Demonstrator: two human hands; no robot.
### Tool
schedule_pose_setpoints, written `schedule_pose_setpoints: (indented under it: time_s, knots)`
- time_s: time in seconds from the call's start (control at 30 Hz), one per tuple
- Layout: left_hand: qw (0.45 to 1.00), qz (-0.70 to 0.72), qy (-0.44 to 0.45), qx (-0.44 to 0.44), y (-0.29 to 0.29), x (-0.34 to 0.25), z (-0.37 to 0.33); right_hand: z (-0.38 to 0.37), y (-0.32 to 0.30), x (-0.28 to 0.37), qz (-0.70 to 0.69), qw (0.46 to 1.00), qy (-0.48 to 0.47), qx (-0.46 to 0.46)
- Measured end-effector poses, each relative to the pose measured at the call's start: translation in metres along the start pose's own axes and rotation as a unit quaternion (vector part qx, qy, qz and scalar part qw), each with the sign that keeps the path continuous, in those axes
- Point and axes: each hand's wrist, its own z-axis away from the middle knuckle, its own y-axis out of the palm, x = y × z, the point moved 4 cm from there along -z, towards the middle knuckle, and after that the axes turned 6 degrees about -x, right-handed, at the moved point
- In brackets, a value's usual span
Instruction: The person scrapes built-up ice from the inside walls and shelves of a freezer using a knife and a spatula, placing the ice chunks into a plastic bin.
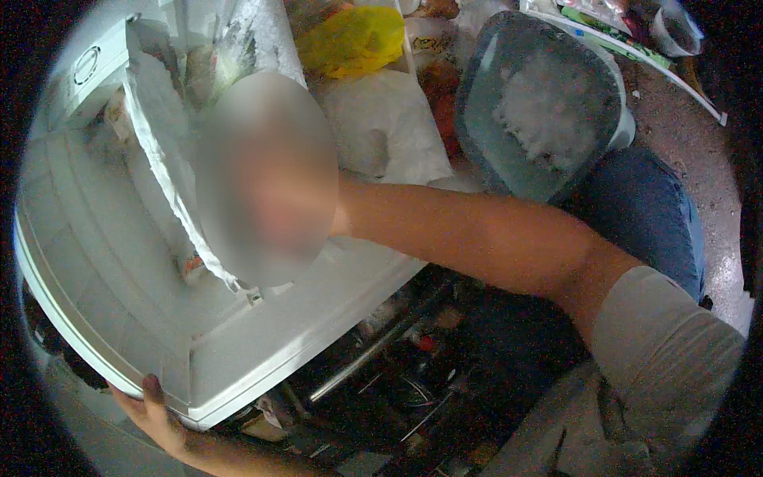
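Note:
My left hand (pixel 159 417) grips the near corner of an open white freezer door (pixel 131 318), thumb on top and the other fingers curled out of sight around the edge. Across the picture from the right reaches my right arm, and a blurred patch covers my right hand (pixel 278 195), so its fingers and anything in them are hidden. That hand is beside a frost-coated white edge (pixel 171 195). Behind it stands a thick frosty white column (pixel 266 40). White frosty packaging (pixel 381 115) lies just beyond my right wrist.
A translucent tub (pixel 485 131) of crushed ice or frost stands at the far right, beside a knee in blue jeans (pixel 652 207). A yellow bag (pixel 354 40) lies at the back. Below my right arm is dark clutter with a metal bar (pixel 358 366).

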Motion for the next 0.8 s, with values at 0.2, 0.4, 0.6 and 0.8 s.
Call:
schedule_pose_setpoints:
  time_s: [0.2,0.4,0.6,0.8]
  knots:
    - [1.000,-0.030,0.005,-0.007,-0.001,-0.005,-0.001,0.038,-0.005,0.004,-0.055,0.995,0.079,-0.033]
    - [1.000,0.017,0.004,-0.002,0.000,-0.004,-0.004,-0.002,-0.019,-0.020,-0.112,0.975,0.182,-0.066]
    - [0.998,0.060,0.018,0.031,0.006,-0.010,-0.005,-0.013,-0.010,-0.035,-0.071,0.972,0.224,-0.013]
    - [0.998,0.034,0.020,0.044,0.004,0.002,-0.008,0.036,0.011,0.002,-0.078,0.995,0.054,-0.028]
